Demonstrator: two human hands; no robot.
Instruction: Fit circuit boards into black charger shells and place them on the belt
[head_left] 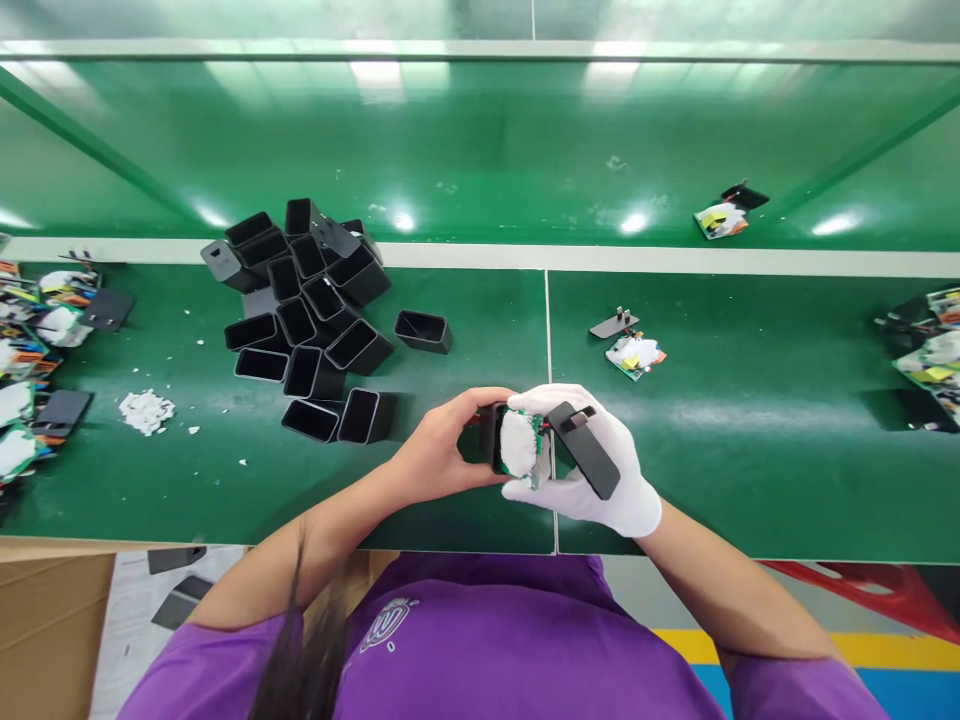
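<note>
My bare left hand point(442, 448) is wrapped round a black plastic housing point(493, 440), its open end turned to the right. In my white-gloved right hand point(600, 470) is a circuit board point(520, 443) coated with white material, held between thumb and fingers at the housing's mouth. How far the board sits inside the housing I cannot tell. A black end cap with plug pins point(589, 450), joined to the board by a wire, lies tilted across my right palm. Left of my hands, several empty black housings point(300, 370) are heaped on the green bench.
Another coated board point(636, 354) with its pinned cap point(615, 324) lies beyond my right hand. More boards are piled at the left edge point(60, 330) and right edge point(934, 350). White scraps point(146, 411) lie at the left. One board point(724, 219) rests on the rear green surface.
</note>
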